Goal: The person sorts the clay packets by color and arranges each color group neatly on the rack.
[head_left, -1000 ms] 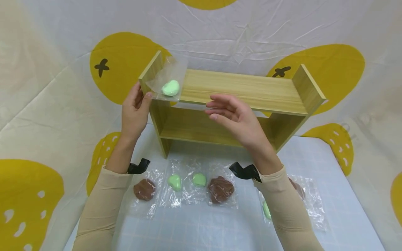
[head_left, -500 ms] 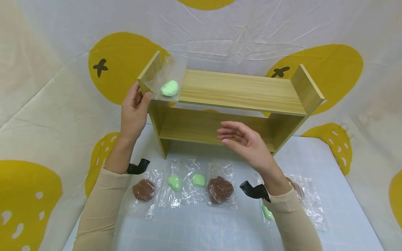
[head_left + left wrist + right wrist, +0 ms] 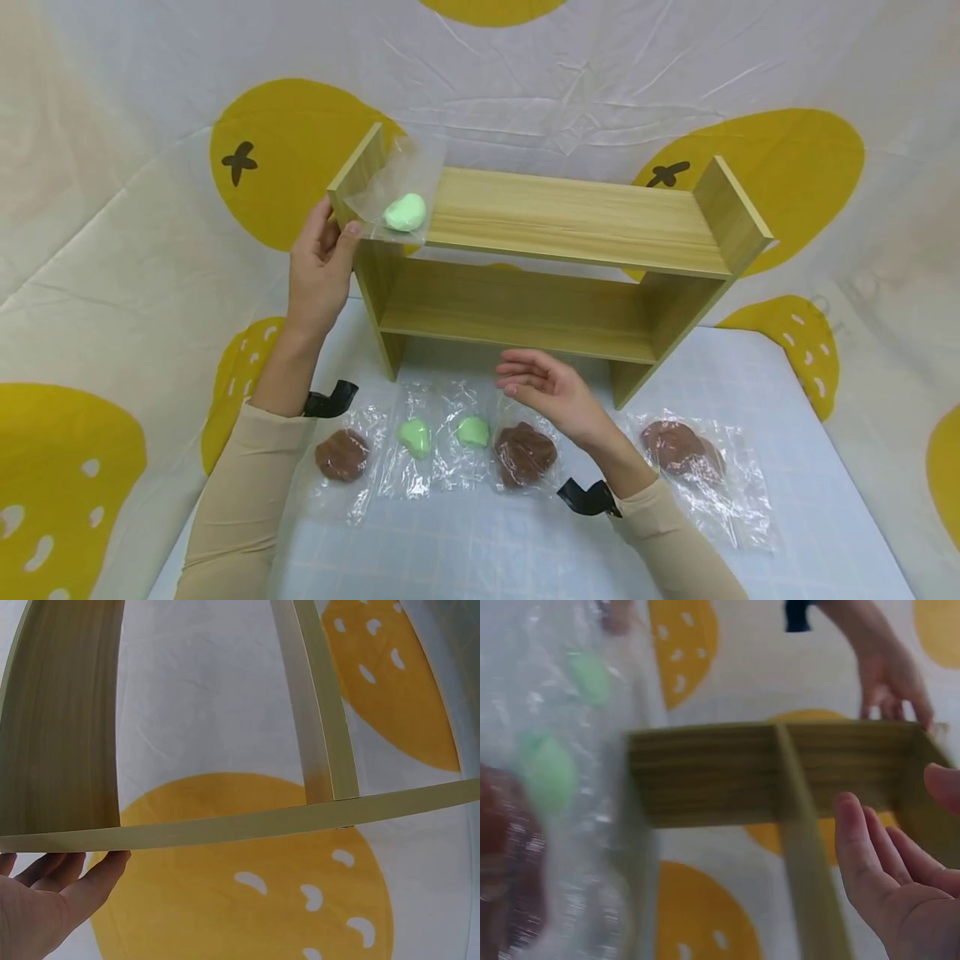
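A two-tier wooden shelf [image 3: 570, 212] stands at the back of the table. On its top board, at the left end, lies a clear bag with a green dough lump [image 3: 406, 212]. My left hand [image 3: 322, 250] rests against the shelf's left front corner, thumb by the bag's corner. In the left wrist view its fingers [image 3: 45, 889] lie straight under the board's edge [image 3: 247, 825]. My right hand [image 3: 536, 383] hovers relaxed and empty in front of the shelf. It is just above a bagged brown dough lump [image 3: 525, 452]. The right wrist view shows its fingers [image 3: 870, 855] before the shelf [image 3: 705, 772].
A row of clear bags lies on the white mat: brown dough [image 3: 342, 454], two green lumps [image 3: 415, 435] [image 3: 474, 431], and another brown lump [image 3: 675, 446] at the right. A white cloth with yellow shapes [image 3: 285, 158] surrounds the table.
My right hand has come down from the top board to just above the bags and moved left, uncovering the right brown bag. The left hand has stayed at the shelf corner.
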Demonstrator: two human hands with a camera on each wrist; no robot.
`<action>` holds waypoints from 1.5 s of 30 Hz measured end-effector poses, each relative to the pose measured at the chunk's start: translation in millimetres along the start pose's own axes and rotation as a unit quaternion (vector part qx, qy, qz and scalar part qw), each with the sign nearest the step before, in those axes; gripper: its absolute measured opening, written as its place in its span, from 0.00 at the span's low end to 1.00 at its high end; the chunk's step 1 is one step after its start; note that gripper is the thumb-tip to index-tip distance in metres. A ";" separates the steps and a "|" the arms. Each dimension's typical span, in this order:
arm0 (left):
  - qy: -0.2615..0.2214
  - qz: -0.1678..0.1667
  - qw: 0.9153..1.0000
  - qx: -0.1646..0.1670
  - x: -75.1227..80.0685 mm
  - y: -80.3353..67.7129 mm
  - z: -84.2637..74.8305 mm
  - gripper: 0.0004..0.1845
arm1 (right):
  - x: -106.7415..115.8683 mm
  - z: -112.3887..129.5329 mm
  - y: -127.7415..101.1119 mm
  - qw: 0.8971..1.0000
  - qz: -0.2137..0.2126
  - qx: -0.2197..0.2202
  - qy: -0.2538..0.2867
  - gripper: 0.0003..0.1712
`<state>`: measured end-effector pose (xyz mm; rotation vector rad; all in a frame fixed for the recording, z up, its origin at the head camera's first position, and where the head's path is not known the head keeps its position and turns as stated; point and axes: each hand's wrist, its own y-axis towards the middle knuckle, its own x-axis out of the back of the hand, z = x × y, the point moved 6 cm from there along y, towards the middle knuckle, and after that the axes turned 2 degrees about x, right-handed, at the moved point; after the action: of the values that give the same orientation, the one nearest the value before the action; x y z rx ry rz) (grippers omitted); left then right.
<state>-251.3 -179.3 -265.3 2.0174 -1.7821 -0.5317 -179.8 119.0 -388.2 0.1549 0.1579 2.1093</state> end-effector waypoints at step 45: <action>0.004 -0.001 1.000 -0.001 0.6 1.2 3.0 0.26 | -15.7 -133.1 16.4 0.971 -0.008 -0.200 -0.129 0.35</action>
<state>-253.8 -180.2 -267.2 2.0178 -1.7736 -0.5254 -208.6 90.4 -517.0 0.1828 -0.4177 2.0383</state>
